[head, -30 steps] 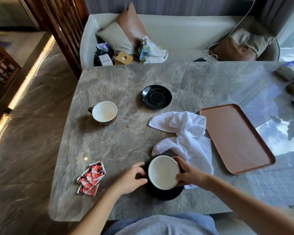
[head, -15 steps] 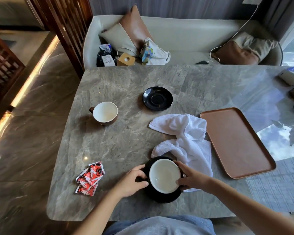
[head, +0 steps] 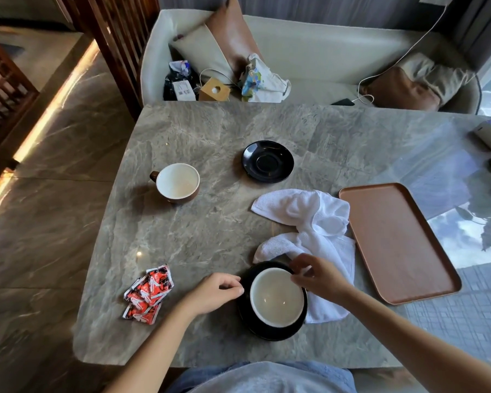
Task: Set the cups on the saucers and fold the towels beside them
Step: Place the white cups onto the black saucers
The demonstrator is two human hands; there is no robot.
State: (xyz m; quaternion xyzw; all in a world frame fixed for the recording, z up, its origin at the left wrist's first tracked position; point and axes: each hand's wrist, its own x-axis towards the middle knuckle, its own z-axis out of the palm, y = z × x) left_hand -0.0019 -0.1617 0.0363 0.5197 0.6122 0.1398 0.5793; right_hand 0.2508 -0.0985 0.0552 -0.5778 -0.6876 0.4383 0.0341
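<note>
On the grey marble surface (head: 210, 131) lay a small pile of red sachets (head: 148, 295), too overlapped to count. Two cups showed: one (head: 177, 182) stood alone at the left, the other (head: 277, 297) sat on the near black saucer (head: 270, 333). The left hand (head: 213, 292), loosely curled, touched that saucer's rim, gripping nothing. A second saucer (head: 268, 161) stood bare farther back. The right hand (head: 318, 276), fingers half open, hovered at the near cup's rim. Crumpled white towels (head: 312, 231) lay beside one tray (head: 397, 245).

Left hand (head: 214, 293) loosely curled, right hand (head: 318, 275) hovering with fingers pinched, forearms extended.
</note>
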